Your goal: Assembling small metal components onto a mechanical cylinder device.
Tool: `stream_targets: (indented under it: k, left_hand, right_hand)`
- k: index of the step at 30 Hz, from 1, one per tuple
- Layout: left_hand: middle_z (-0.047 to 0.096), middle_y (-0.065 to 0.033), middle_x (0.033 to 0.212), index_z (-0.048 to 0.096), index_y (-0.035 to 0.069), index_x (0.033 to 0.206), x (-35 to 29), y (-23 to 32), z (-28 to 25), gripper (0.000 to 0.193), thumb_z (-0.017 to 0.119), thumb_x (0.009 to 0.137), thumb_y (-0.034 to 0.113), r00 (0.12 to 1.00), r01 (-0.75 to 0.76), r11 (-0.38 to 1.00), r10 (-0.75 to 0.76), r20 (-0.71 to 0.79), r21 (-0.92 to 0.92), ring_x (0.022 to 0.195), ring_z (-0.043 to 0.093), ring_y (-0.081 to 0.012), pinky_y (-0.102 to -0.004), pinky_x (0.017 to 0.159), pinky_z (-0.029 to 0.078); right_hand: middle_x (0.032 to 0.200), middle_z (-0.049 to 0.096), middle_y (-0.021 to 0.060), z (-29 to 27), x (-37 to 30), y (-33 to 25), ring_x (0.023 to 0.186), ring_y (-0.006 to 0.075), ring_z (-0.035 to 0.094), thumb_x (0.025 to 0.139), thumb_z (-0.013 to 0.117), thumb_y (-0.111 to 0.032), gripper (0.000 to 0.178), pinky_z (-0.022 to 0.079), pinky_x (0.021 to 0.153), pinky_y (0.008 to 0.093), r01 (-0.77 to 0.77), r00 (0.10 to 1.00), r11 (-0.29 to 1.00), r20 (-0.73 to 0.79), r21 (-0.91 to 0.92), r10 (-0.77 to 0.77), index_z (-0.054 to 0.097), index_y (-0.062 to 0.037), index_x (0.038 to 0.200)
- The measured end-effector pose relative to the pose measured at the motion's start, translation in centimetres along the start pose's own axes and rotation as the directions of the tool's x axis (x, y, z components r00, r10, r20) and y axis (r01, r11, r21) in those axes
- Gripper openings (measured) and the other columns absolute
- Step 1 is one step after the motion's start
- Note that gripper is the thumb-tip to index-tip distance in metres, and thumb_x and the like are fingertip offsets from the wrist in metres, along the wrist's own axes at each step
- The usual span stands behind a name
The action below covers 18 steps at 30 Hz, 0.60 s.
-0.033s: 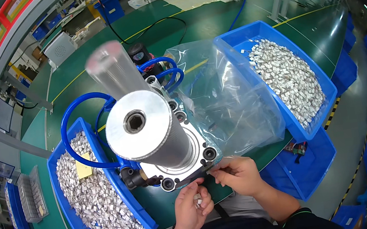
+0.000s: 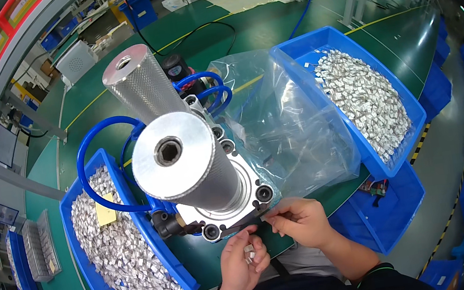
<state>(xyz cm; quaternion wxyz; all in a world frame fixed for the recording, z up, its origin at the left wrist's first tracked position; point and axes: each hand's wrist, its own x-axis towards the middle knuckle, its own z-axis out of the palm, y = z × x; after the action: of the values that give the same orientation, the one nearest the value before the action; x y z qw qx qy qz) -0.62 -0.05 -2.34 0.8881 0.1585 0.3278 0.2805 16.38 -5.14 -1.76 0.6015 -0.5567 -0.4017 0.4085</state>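
A pneumatic press (image 2: 238, 191) with a silver base and two knurled metal cylinders stands in front of me. The front cylinder (image 2: 177, 158) rises beside the rear cylinder (image 2: 136, 78). My left hand (image 2: 244, 265) is curled around several small white-and-silver parts (image 2: 250, 253), just below the base's near edge. Beside it, my right hand (image 2: 301, 222) has thumb and forefinger pinched at the lower right corner of the base. Whatever sits between those fingertips is too small to make out. The working gap under the base is hidden.
A blue bin (image 2: 118, 256) heaped with small silver parts lies left, a yellow card (image 2: 106, 210) on top. Another full bin (image 2: 365, 99) is at right, above a blue tray (image 2: 381, 213). Between press and right bin spreads a clear plastic bag (image 2: 296, 136). Blue air hoses (image 2: 100, 126) loop around the press.
The rear cylinder, smeared by motion before, now shows sharp and slightly higher up in the picture. The front cylinder has shifted very slightly. Both hands stay nearly in place.
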Motion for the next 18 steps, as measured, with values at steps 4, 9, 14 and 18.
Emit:
stream_targets:
  k: [4,9,14,18]
  left_hand:
    - [0.055,-0.0072,0.077,0.055,0.001,0.111,-0.2,0.0,0.2,0.027,0.043,0.102,0.024,1.000,0.012,0.999,-0.012,0.005,-0.037,0.054,0.044,-0.0146,-0.0260,0.042,0.032]
    - [0.055,-0.0084,0.078,0.053,0.000,0.110,-0.1,0.2,-0.4,0.028,0.042,0.101,0.024,0.996,0.085,0.991,-0.086,-0.005,-0.102,0.062,0.050,-0.0182,-0.0305,0.051,0.039]
    - [0.063,-0.0237,0.116,0.055,-0.004,0.113,0.0,0.2,0.5,0.033,0.040,0.099,0.023,0.983,0.162,0.969,-0.141,0.120,-0.187,0.111,0.061,-0.0369,-0.0457,0.090,0.054]
    - [0.059,-0.0220,0.122,0.053,-0.003,0.119,-0.3,0.1,2.9,0.037,0.037,0.100,0.024,0.988,0.155,0.974,-0.149,0.048,-0.167,0.113,0.059,-0.0334,-0.0439,0.093,0.051]
  right_hand:
    - [0.086,0.067,0.0084,-0.5,-1.3,-0.6,0.069,0.0108,0.063,0.087,0.065,0.004,0.014,0.052,0.059,0.0228,-0.014,0.999,0.991,0.050,0.129,0.007,0.066,0.0068,0.100]
    - [0.085,0.067,0.0085,-4.7,-3.9,-6.6,0.072,0.0167,0.066,0.084,0.067,0.002,0.015,0.052,0.064,0.0269,0.265,0.953,0.933,0.215,-0.243,-0.214,0.069,0.0004,0.098]
    - [0.088,0.061,0.0087,-7.5,-4.7,-9.6,0.085,0.0251,0.058,0.077,0.069,0.000,0.023,0.047,0.072,0.0330,0.295,0.851,0.487,-0.005,-0.822,-0.525,0.066,-0.0036,0.099]
    - [0.088,0.055,0.0094,-1.1,-3.5,-5.7,0.083,0.0278,0.054,0.076,0.073,-0.010,0.023,0.044,0.075,0.0371,0.441,0.890,0.664,0.202,-0.603,-0.408,0.068,-0.0057,0.098]
